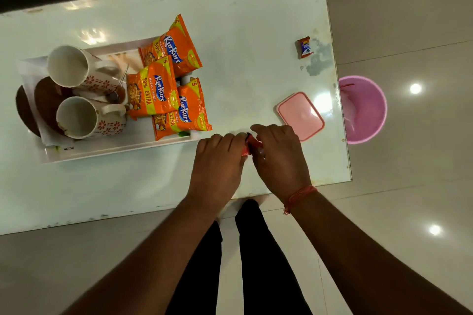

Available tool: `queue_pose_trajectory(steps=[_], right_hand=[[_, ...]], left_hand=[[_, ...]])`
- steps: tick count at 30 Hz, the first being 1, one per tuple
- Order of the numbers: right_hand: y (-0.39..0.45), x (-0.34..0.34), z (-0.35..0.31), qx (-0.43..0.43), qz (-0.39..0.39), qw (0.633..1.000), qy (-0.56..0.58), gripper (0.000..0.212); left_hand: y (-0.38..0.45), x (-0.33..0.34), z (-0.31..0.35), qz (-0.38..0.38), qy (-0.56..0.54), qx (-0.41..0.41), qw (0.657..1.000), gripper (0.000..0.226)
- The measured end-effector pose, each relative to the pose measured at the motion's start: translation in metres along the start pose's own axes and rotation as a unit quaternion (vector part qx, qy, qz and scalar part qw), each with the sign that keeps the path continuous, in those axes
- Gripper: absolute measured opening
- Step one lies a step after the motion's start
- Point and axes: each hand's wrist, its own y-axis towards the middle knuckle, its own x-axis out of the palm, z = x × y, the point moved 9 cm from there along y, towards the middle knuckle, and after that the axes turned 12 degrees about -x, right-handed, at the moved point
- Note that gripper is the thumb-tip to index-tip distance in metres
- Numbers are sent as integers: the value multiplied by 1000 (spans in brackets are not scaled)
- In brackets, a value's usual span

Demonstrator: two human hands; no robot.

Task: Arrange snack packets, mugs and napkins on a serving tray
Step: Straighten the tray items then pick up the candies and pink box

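Here both hands, left hand (220, 153) and right hand (277, 151), pinch one small red packet (249, 146) between their fingertips; pulling unevenly could tear it and spill its contents.

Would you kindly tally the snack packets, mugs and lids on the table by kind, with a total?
Orange Kurkure packets: 3
Mugs: 2
Small red sachets, one lying apart, one between the hands: 2
Pink lid: 1
Total: 8

A pink lid (300, 115) lies on the white table (256, 33), beside a pink bin (366, 110).
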Motion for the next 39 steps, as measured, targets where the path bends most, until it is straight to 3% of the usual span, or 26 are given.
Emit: queue_pose_trajectory(steps=[7, 11, 14, 17, 20, 26, 31, 35, 39], right_hand=[[29, -34, 63, 79, 73, 994, 18, 38], [76, -61, 121, 117, 95, 987, -60, 43], [115, -65, 153, 139, 65, 982, -106, 49], [141, -46, 163, 118, -29, 979, -162, 44], [148, -31, 150, 68, -54, 980, -177, 34], [130, -14, 114, 18, -53, 991, -122, 35], [88, -19, 69, 10, 10, 1000, -14, 45], [41, -15, 20, -14, 7, 999, 36, 46], [13, -6, -8, -46, -18, 999, 11, 45]], left_hand=[[12, -5, -2, 33, -20, 17, 999, 50], [25, -15, -3, 60, -35, 26, 997, 46], [36, -17, -1, 60, -43, 29, 997, 44], [42, -20, 2, 65, -45, 28, 996, 44], [47, -18, 2, 55, -32, 20, 998, 51], [52, -8, -2, 5, -5, 12, 1000, 72], [49, -13, -7, 15, -23, 6, 1000, 76], [39, -20, -10, 35, -54, 24, 998, 75], [24, -20, -14, 34, -68, 47, 996, 75]])
